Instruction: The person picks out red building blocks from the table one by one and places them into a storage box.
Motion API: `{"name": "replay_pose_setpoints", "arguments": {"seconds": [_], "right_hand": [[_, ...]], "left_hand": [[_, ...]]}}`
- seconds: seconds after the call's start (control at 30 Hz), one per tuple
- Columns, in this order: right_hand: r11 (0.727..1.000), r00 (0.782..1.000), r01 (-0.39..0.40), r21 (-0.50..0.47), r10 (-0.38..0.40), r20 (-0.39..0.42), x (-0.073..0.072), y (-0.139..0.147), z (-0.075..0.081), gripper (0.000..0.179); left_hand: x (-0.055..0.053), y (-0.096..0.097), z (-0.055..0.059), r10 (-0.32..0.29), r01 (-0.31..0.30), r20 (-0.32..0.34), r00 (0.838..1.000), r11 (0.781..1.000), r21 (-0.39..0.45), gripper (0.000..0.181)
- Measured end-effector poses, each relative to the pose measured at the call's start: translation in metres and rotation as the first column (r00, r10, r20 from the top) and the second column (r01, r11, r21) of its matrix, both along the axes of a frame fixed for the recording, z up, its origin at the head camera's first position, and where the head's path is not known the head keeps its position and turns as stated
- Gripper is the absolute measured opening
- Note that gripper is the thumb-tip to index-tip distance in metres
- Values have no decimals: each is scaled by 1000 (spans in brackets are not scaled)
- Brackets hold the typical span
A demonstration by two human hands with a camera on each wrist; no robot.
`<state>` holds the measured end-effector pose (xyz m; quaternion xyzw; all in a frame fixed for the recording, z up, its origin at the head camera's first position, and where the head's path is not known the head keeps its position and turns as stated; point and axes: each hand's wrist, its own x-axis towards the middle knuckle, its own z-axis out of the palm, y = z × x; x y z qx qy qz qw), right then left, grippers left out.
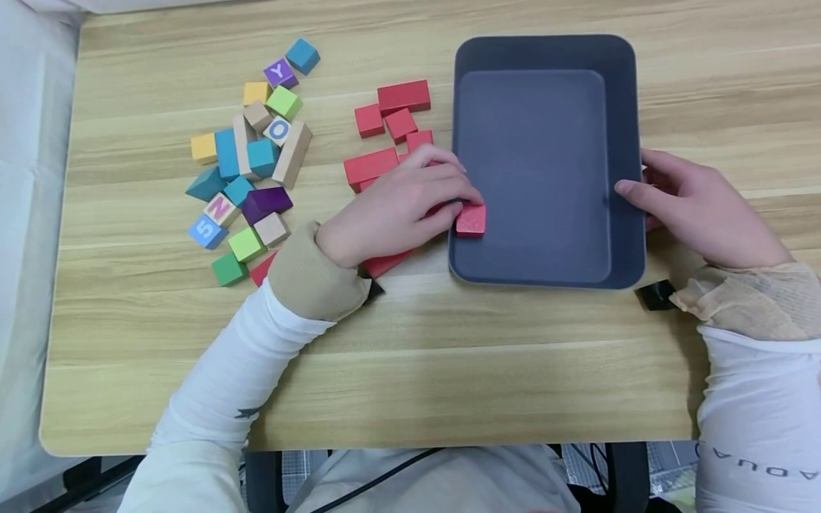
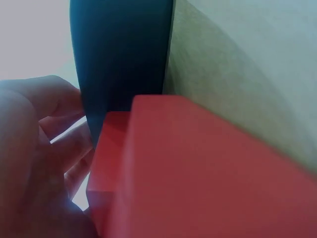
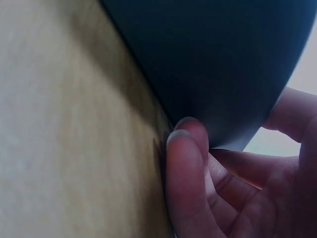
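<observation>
A dark grey rectangular tray (image 1: pixel 625 142) lies on the table. My left hand (image 1: pixel 400 206) reaches over its left rim and pinches a small red block (image 1: pixel 471 222) just inside the left wall. My right hand (image 1: pixel 699 203) grips the tray's right wall, thumb over the rim and the other fingers outside. In the right wrist view, fingertips (image 3: pixel 185 153) sit low against the tray's outer side. Beside and beneath my left hand lie several red blocks (image 1: pixel 404 96), partly hidden by it. Large red blocks (image 2: pixel 198 173) fill the front of the left wrist view.
Left of the red blocks is a loose group of mixed wooden blocks, among them a purple block (image 1: pixel 266 203), a green block (image 1: pixel 229 269) and a natural wood block (image 1: pixel 292 154). A red block (image 1: pixel 261 269) lies at that group's lower edge. The table's front edge (image 1: pixel 474 438) runs near my body.
</observation>
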<state>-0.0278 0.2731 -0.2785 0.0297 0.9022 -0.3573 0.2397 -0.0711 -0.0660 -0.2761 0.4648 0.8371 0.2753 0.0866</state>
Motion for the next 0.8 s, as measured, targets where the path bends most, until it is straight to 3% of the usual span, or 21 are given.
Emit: {"name": "replay_pose_setpoints", "arguments": {"seconds": [0.27, 0.8], "right_hand": [[1000, 1000, 5, 9, -5, 3, 0, 0, 0, 49], [1000, 1000, 8, 0, -8, 1, -1, 0, 0, 50]], "left_hand": [[-5, -4, -3, -11, 2, 108, 994, 997, 80, 29], [-6, -2, -4, -12, 7, 60, 998, 997, 72, 27]]}}
